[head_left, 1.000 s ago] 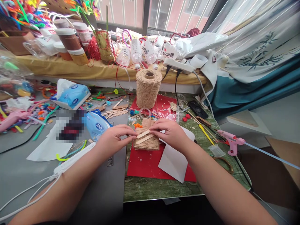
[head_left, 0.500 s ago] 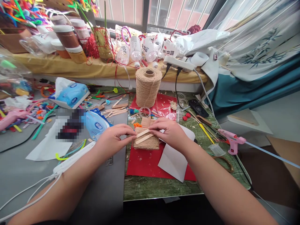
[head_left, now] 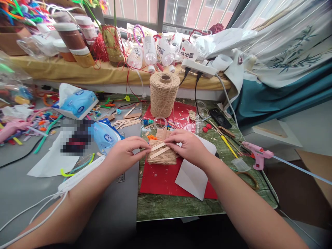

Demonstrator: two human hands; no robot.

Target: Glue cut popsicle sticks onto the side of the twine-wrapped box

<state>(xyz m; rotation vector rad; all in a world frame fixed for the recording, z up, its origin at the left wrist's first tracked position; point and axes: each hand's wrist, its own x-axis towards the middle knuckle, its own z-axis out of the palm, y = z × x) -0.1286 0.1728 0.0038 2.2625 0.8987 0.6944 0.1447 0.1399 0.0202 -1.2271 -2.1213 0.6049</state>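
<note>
view: i am working at a distance through a head camera, looking down past two bare forearms at a green table [head_left: 178, 207].
upper stick [head_left: 157, 147]: a pale, flat wooden strip is slanting across the twine-wrapped block [head_left: 166, 160], its right end showing higher than its left.
lower stick [head_left: 158, 153]: a similar strip is running just below, on much the same slant.
left hand [head_left: 132, 148]: thumb and index fingertip are pinching the upper stick's left end.
right hand [head_left: 185, 147]: thumb and fingertips are pinching its right end; i cannot tell whether they are also touching the lower stick, because the hand is hiding that end.
twine-wrapped block: it is sitting over a red sheet [head_left: 158, 181], between and just in front of the hands.
step: i am judging this as positioning, with both hands lining up the upper stick beside the lower one.
next move: to my mind it is calling for light, even pressure at both ends, keeping the strips from skewing.
around: a large twine spool [head_left: 164, 98] is standing behind the block, white paper [head_left: 193, 181] is lying near the right forearm, and a pink glue gun [head_left: 258, 155] is resting farther right.
</note>
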